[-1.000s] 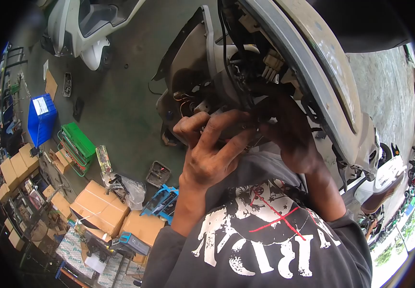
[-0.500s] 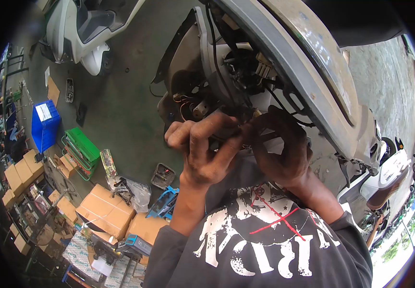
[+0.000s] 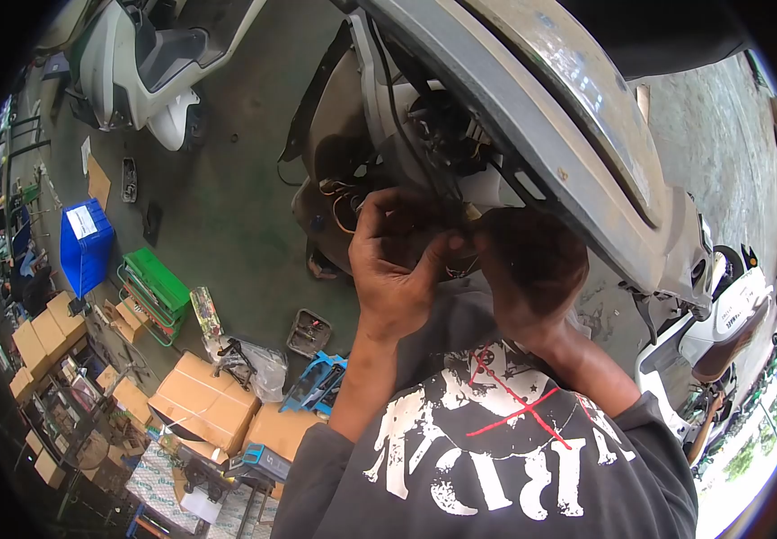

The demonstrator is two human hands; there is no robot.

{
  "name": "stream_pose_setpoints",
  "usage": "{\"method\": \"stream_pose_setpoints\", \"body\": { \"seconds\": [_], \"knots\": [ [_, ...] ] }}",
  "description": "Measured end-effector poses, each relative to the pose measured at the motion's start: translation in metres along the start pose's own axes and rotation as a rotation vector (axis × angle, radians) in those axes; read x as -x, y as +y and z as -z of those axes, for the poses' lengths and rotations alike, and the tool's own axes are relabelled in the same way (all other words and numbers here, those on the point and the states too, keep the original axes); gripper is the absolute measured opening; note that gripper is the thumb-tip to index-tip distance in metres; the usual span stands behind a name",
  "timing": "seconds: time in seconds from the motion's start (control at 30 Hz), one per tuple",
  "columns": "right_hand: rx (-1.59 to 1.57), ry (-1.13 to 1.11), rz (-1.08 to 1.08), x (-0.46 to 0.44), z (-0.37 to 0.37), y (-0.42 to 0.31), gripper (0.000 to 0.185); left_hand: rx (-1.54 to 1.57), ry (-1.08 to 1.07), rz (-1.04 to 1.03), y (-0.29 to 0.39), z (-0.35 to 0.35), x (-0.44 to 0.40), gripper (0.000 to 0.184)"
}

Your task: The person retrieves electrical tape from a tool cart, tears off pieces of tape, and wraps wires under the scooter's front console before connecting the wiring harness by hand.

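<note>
My left hand [image 3: 395, 256] is curled, its thumb and fingers pinched together close under the scooter's body. Beside it, my right hand [image 3: 532, 269] lies in deep shadow with bent fingers, its fingertips nearly meeting the left thumb. Whatever the fingertips hold is too small and dark to make out; thin wires show just below them. Past my left fingers, loose orange wires [image 3: 342, 203] come out of the opened scooter front. A long grey body panel [image 3: 532, 117] slants above both hands, and a black cable [image 3: 395, 99] runs down inside it.
A white scooter [image 3: 128, 67] stands at upper left, another [image 3: 734, 323] at right. On the floor at left are a blue bin [image 3: 85, 247], a green crate [image 3: 157, 280], a small parts tray [image 3: 309, 332] and cardboard boxes [image 3: 204, 395].
My left hand has turned and drawn its spread fingers in to a tighter curl. My right hand's fingers have closed in and moved further into shadow. The view has shifted slightly.
</note>
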State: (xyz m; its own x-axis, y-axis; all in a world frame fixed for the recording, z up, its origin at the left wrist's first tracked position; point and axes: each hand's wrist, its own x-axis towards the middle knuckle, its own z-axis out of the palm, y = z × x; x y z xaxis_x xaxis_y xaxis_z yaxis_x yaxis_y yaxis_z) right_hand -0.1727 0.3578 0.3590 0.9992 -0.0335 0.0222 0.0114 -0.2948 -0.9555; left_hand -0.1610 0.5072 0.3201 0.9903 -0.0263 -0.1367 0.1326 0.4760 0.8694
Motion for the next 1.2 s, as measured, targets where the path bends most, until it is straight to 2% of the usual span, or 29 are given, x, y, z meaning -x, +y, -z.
{"method": "stream_pose_setpoints", "body": {
  "seconds": [0.03,0.07,0.13,0.27,0.37,0.47,0.5,0.57,0.67,0.77,1.03,1.13,1.2],
  "knots": [
    [0.002,-0.029,-0.053,-0.002,0.0,-0.005,0.027,-0.018,0.027,-0.008,0.0,-0.001,0.002,0.041],
    [0.003,-0.026,-0.053,-0.002,-0.003,-0.005,0.027,-0.036,0.055,-0.016,0.0,-0.003,0.004,0.04],
    [-0.2,0.126,-0.197,-0.002,-0.011,-0.005,0.01,0.003,0.064,-0.035,-0.005,-0.005,0.005,0.042],
    [-0.061,-0.026,-0.219,-0.009,-0.002,-0.006,0.009,0.029,0.085,-0.056,-0.002,-0.009,0.005,0.045],
    [0.034,-0.094,-0.132,-0.008,0.0,0.001,0.014,-0.047,0.088,-0.047,0.004,-0.009,0.006,0.044],
    [-0.077,-0.117,-0.229,-0.011,-0.004,-0.005,0.026,-0.032,0.143,-0.018,0.008,-0.009,0.005,0.045],
    [0.085,-0.053,-0.063,-0.011,-0.005,-0.003,0.029,-0.031,0.143,-0.017,0.008,-0.006,0.005,0.045],
    [0.248,0.011,0.104,-0.007,-0.006,0.006,0.032,-0.053,0.079,-0.028,0.007,0.002,0.003,0.042],
    [0.192,0.094,0.302,0.002,-0.005,0.016,0.04,-0.058,0.114,-0.037,0.007,0.0,0.001,0.043],
    [0.421,0.034,0.343,0.005,-0.003,0.007,0.044,-0.016,0.162,-0.029,0.008,-0.004,0.001,0.041],
    [0.399,0.054,0.525,-0.007,-0.003,0.006,0.047,-0.029,0.199,0.02,0.011,-0.006,0.004,0.036],
    [0.5,0.051,0.441,-0.007,-0.002,-0.004,0.043,-0.026,0.178,0.038,0.013,-0.006,0.003,0.035],
    [0.451,0.059,0.36,-0.008,-0.003,-0.006,0.041,-0.041,0.166,0.057,0.015,-0.004,0.002,0.034]
  ]
}}
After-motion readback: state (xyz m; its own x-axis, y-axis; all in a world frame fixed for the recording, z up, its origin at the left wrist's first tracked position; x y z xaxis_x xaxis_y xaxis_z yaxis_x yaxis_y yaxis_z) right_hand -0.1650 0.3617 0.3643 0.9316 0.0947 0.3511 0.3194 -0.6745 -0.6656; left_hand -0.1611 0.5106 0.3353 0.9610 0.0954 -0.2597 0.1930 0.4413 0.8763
